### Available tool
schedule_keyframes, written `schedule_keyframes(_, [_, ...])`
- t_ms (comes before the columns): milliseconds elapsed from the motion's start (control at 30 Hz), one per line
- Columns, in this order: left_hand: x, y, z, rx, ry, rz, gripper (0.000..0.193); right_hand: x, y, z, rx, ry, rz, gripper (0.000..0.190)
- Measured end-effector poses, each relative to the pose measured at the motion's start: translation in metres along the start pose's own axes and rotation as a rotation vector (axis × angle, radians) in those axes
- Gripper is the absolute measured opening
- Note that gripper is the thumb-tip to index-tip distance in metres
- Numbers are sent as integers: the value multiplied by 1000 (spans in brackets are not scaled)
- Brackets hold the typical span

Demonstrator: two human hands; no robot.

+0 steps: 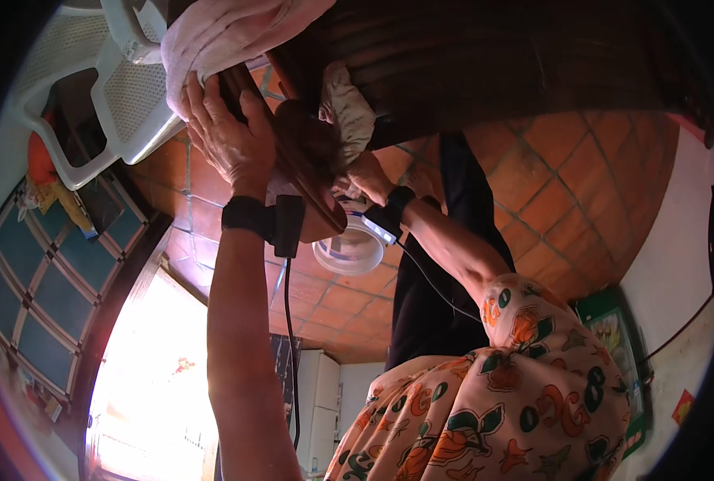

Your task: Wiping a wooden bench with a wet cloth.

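Note:
My left hand (232,135) lies with its fingers spread against a pink cloth (237,36) and the edge of a dark wooden piece of furniture (309,180). Its thumb rests on the wood. Lower and to the right, my right hand (369,177) is bent under the furniture's side, with its fingers curled at the lower end of a crumpled pale cloth (351,114). Shadow hides part of those fingers. Below the wood stands a translucent plastic bucket (351,252) on the floor, its rim partly behind my right wrist.
White plastic chairs (134,102) stand at the upper left. A broad dark wooden surface (483,66) spans the top. Terracotta tiles (543,192) cover the floor. Bright light enters through a doorway (158,385). Cables (288,337) hang from the wrist bands.

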State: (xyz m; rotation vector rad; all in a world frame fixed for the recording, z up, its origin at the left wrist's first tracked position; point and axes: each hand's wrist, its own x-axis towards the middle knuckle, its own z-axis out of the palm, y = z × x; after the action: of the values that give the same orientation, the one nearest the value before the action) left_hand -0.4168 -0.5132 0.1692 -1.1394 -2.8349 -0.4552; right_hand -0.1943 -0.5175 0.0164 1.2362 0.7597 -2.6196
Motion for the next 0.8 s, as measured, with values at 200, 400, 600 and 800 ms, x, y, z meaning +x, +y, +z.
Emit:
schedule_keyframes(200, [-2,-11,1,19,-8,-25,56,-42,-8,34,-77,64,104,25])
schedule_keyframes(400, [4,0,6,-53,-9,-16,58,9,19,11,340,76,435,30])
schedule_keyframes(600, [6,4,9,-79,7,5,58,28,16,13,522,37,358,29])
schedule_keyframes(800, [6,5,11,-63,1,-33,58,-6,-1,29,537,86,315,27])
